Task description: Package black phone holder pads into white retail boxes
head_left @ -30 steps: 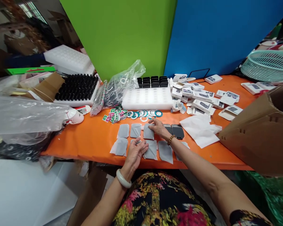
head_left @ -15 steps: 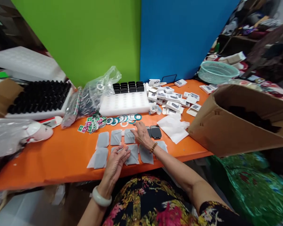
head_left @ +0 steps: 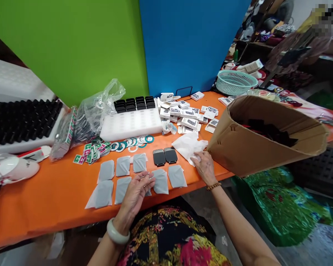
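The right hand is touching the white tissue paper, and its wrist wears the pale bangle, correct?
Not quite: the head view shows the right hand touching the white tissue paper, but its wrist wears a brown beaded bracelet. The pale bangle is on the left wrist.

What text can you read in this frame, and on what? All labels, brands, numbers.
None legible.
White small boxes: print too small.
Teal-and-white ring stickers: lettering too small.
Green and pink square stickers: white symbols, too blurred to read.
Bagged packet: coloured letter-like marks, unreadable.
Red-and-white card: black mark, unclear.
Dark rounded cases: no marking I can make out.
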`<state>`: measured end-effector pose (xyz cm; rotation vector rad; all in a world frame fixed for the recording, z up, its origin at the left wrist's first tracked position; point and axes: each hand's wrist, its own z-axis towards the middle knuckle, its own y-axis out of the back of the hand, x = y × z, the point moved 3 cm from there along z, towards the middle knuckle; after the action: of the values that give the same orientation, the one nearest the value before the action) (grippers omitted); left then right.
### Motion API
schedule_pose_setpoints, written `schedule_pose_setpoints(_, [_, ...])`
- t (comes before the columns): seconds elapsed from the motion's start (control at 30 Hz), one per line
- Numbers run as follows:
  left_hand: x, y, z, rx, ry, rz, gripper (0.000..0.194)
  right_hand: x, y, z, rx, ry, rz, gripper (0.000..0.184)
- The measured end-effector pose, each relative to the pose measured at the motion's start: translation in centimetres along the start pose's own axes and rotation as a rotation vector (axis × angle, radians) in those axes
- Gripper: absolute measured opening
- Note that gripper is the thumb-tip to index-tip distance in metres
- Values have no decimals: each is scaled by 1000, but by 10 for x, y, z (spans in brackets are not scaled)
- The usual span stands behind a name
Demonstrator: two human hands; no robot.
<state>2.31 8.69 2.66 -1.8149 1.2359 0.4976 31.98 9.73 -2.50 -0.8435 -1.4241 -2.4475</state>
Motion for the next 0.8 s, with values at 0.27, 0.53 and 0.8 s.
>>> schedule_pose_setpoints(0.27, [2,-9,-1,-11,8,27,30,0,1,1,-58,-69,65,19])
schedule_pose_setpoints(0.53, [19,-36,0,173,109,103,39,41,45,-31,-200,-38,164,15])
schedule_pose_setpoints(0.8, [28,-66,10,254,122,-37,44,126,49,-88,143,84,432,16])
